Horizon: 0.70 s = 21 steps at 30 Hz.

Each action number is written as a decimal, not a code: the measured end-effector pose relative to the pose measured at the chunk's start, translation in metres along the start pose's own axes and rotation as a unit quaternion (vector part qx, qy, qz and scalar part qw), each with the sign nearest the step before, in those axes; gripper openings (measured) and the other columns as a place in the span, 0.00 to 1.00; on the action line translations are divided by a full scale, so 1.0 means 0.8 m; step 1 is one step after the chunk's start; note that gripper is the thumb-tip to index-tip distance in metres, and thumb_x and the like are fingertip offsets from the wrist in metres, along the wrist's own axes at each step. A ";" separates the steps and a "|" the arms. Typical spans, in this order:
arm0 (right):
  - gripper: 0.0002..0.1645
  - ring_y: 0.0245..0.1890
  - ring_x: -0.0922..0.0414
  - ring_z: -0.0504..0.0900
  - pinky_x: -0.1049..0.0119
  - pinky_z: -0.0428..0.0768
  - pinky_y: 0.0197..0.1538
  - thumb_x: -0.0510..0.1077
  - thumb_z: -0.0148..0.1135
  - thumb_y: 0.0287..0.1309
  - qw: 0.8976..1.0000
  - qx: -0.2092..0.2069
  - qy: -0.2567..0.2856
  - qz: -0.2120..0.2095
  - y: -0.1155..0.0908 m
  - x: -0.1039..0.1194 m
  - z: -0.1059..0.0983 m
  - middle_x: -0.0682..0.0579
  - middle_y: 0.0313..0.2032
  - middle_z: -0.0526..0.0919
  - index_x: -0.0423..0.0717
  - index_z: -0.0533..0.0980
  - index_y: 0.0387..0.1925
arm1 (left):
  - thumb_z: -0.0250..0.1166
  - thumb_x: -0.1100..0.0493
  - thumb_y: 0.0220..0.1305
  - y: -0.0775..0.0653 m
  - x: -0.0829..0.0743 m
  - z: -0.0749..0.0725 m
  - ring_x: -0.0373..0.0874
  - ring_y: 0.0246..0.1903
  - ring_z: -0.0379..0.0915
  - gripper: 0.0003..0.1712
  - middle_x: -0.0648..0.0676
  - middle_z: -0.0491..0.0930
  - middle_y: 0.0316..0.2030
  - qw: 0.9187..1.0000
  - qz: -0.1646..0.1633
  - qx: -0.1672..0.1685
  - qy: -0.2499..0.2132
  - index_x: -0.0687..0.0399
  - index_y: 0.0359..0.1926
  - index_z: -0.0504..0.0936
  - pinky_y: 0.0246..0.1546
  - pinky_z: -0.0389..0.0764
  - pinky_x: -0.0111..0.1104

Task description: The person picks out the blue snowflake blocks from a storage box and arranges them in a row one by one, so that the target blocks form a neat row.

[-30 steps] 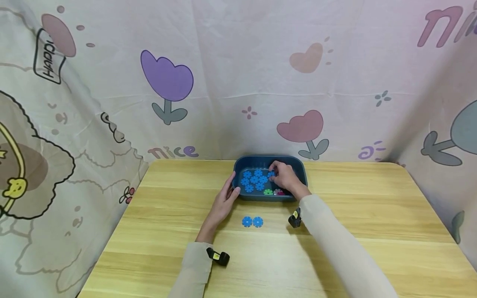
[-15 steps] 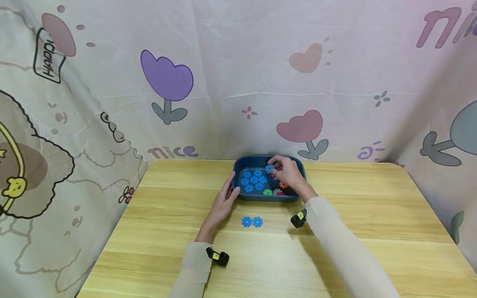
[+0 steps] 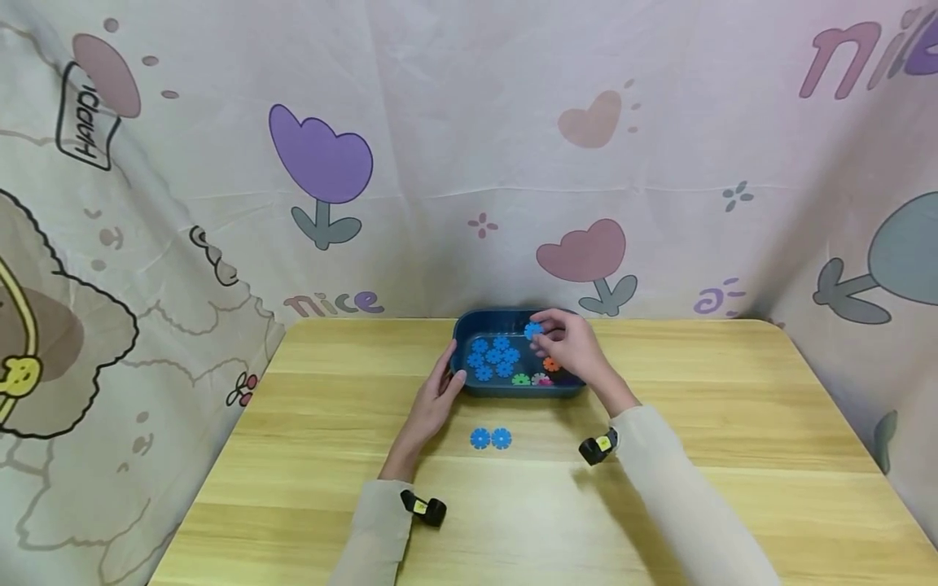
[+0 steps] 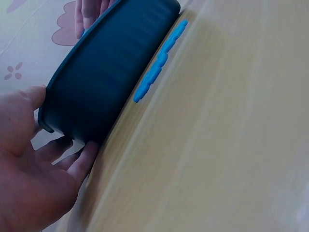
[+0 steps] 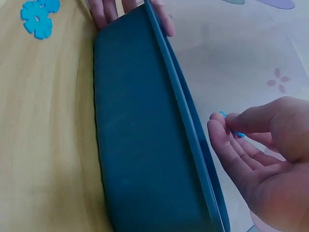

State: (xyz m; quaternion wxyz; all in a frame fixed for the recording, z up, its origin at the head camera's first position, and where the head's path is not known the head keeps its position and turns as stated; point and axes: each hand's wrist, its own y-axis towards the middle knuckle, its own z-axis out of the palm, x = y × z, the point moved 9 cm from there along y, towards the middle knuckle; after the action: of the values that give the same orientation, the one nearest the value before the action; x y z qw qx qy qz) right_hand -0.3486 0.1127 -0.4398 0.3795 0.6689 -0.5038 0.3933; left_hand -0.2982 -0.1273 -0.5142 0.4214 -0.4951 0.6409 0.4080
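Note:
A dark blue tray (image 3: 528,391) stands at the back of the table. Its left end is held by my left hand (image 3: 434,403), and the left wrist view puts the thumb at the rim with the fingers against the wall below. Over the tray's right half, my right hand (image 3: 575,346) pinches a blue snowflake disc (image 3: 532,330) between thumb and fingertips. Seen from the right wrist, this disc (image 5: 239,134) shows only as a thin edge. Several more blue snowflake discs (image 3: 494,356) lie in the tray's left part.
Along the tray's near side lie a green disc (image 3: 520,379) and a pink-and-white one (image 3: 541,379); an orange disc (image 3: 551,365) sits near my right hand. Two blue discs (image 3: 490,439) rest side by side on the wooden table (image 3: 330,456). A printed cloth (image 3: 425,163) hangs behind.
My right hand has lifted a blue disc from the tray floor and drawn back slightly to the right with it. The left hand stays at the tray's left end. The head view has shifted slightly.

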 end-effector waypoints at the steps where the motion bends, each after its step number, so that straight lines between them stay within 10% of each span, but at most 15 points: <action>1: 0.20 0.43 0.40 0.90 0.53 0.91 0.45 0.31 0.62 0.67 1.000 -0.001 0.000 -0.002 -0.003 0.001 -0.001 0.36 0.45 0.84 0.38 0.79 0.60 | 0.52 0.48 0.81 0.000 0.000 0.000 0.56 0.82 0.48 0.35 0.53 0.49 0.83 1.000 0.001 0.000 0.000 0.41 0.83 0.52 0.79 0.58 0.50; 12: 0.23 0.46 0.47 0.88 0.80 0.84 0.44 0.34 0.70 0.62 0.998 -0.036 -0.030 -0.037 -0.035 0.006 -0.016 0.39 0.47 0.86 0.40 0.80 0.59 | 0.50 0.45 0.82 0.001 0.000 -0.001 0.54 0.82 0.46 0.36 0.50 0.47 0.83 1.000 -0.001 0.006 0.004 0.38 0.83 0.50 0.79 0.57 0.48; 21: 0.22 0.44 0.50 0.85 0.78 0.85 0.46 0.37 0.72 0.61 0.998 -0.045 0.001 -0.047 -0.071 0.009 -0.017 0.40 0.45 0.87 0.42 0.82 0.58 | 0.51 0.44 0.81 -0.001 -0.002 0.001 0.53 0.82 0.47 0.36 0.48 0.47 0.83 1.000 -0.007 0.010 0.004 0.35 0.83 0.50 0.80 0.58 0.46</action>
State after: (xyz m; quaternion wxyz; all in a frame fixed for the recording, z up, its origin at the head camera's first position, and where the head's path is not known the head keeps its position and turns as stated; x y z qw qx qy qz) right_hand -0.2941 0.1335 -0.4341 0.4281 0.6739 -0.4884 0.3522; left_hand -0.2970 -0.1264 -0.5132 0.4263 -0.4969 0.6435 0.3966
